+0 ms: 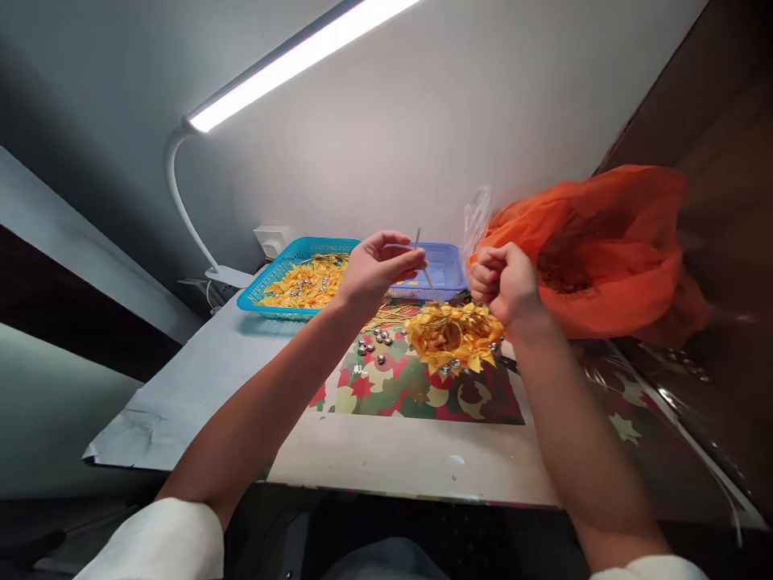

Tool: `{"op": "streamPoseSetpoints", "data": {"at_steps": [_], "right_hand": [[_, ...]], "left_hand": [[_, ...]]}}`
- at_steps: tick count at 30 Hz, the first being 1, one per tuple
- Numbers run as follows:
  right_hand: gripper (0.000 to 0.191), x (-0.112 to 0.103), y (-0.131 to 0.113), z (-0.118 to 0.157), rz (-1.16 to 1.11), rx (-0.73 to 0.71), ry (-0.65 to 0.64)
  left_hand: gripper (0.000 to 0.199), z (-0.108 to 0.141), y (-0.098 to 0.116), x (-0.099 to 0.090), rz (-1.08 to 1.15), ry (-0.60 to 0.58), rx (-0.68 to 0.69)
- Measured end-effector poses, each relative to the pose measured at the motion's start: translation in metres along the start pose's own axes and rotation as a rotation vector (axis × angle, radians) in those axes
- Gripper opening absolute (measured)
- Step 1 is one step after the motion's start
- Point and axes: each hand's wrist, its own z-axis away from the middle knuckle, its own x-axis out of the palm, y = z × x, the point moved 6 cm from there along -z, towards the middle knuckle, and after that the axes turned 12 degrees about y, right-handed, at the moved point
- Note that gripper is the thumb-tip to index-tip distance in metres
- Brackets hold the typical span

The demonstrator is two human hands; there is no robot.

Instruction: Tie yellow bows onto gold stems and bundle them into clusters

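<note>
My left hand (386, 262) is raised over the middle of the table, thumb and fingers pinching a thin pale stick (426, 272). Right of it, my right hand (502, 278) is closed in a fist; whatever it grips is too small or hidden to make out. Just below and between the hands is a bunch of golden leaf-shaped pieces (454, 338) with small silver bells along its lower edge. Several loose silver bells (380, 358) lie on the patterned mat (416, 399), to the left of the golden bunch.
A teal basket (247, 302) of golden pieces and bells stands at the back left. Beside it is a blue-violet basket (450, 270). An orange bag (646, 242) sits at the right. The white lamp (175, 177) arches over the table (199, 403).
</note>
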Motion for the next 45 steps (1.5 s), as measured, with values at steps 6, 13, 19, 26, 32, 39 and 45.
{"op": "streamPoseSetpoints", "data": {"at_steps": [6, 13, 19, 26, 32, 39, 45], "right_hand": [[0.026, 0.023, 0.019, 0.002, 0.034, -0.064, -0.13], [0.032, 0.035, 0.052, -0.002, 0.615, -0.361, -0.242], [0.007, 0.027, 0.066, -0.016, 0.975, -0.471, -0.179], [0.032, 0.022, 0.057, -0.017, 0.317, -0.179, -0.128], [0.026, 0.023, 0.008, 0.002, -0.009, -0.285, -0.116], [0.031, 0.025, -0.004, 0.013, 0.649, -0.671, -0.12], [0.038, 0.039, 0.019, 0.012, 0.817, -0.685, -0.209]], "left_hand": [[0.033, -0.003, -0.026, -0.012, 0.244, 0.021, -0.244], [0.026, -0.016, -0.064, -0.029, 0.272, 0.078, -0.291], [0.03, -0.021, -0.065, -0.042, 0.285, 0.07, -0.199], [0.032, -0.018, -0.076, -0.044, 0.11, -0.101, -0.187], [0.037, -0.018, -0.07, -0.043, 0.072, -0.14, -0.133], [0.038, -0.017, -0.057, -0.032, 0.048, -0.107, 0.002], [0.026, -0.008, -0.045, -0.022, -0.108, -0.134, 0.181]]}}
